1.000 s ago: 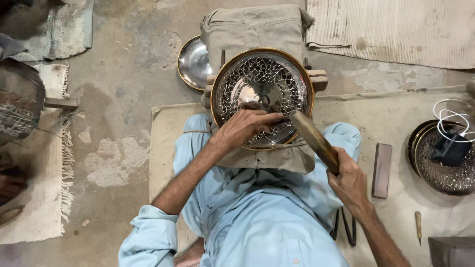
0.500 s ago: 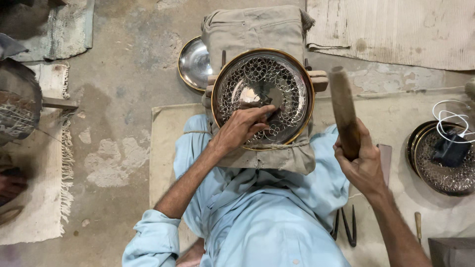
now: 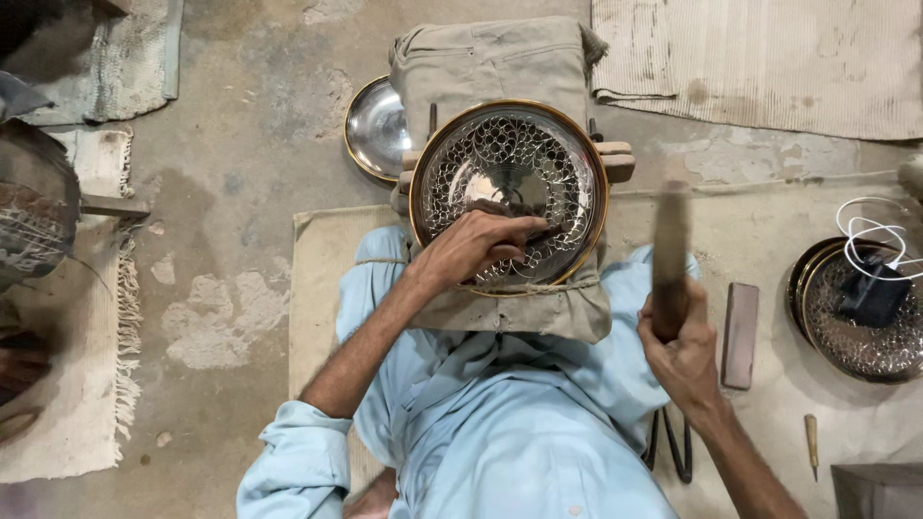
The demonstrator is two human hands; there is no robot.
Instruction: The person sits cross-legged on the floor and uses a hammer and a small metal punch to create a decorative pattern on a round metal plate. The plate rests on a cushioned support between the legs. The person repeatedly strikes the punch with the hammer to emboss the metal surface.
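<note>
A round metal tray (image 3: 510, 173) with a brass rim and an engraved scale pattern rests on a cloth-wrapped support in front of me. My left hand (image 3: 476, 245) lies on the tray's lower part and pinches a small dark chisel against the surface. My right hand (image 3: 685, 351) grips a wooden mallet (image 3: 670, 250), raised upright to the right of the tray and blurred. My light blue clothing fills the lower middle of the head view.
A plain shiny metal plate (image 3: 373, 130) peeks from behind the cloth support. At the right lie a rectangular sharpening stone (image 3: 739, 334), a stack of engraved trays (image 3: 856, 317) with a white cord on top, a small chisel (image 3: 811, 442) and dark tongs (image 3: 673, 447). Mats cover the concrete floor.
The mallet came off the tray, swung up and to the right, and now stands nearly upright. My left hand has stayed on the tray with the chisel.
</note>
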